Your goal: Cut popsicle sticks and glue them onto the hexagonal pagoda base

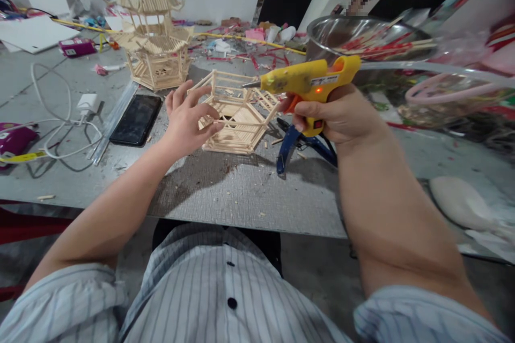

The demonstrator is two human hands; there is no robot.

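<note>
my right fingers [311, 110] wrap the yellow glue gun [295, 83], my left fingers [206, 111] spread at the stick frame [235, 144] under them

The right hand [348, 118] covers much of the grip of the yellow glue gun [300, 79], which, with the hand, hides part of the blue-handled pliers [286, 151]. The left hand [185, 118] masks the left side of the stick frame [235, 142]; whether its fingertips pinch a stick is unclear. The top edge crops the stick pagoda [169, 37], the left edge a purple object [16, 139] and a red chair [32, 225]. Blur smears the sticks in the steel bowl [319, 43] and a white lump [458, 201].
</note>
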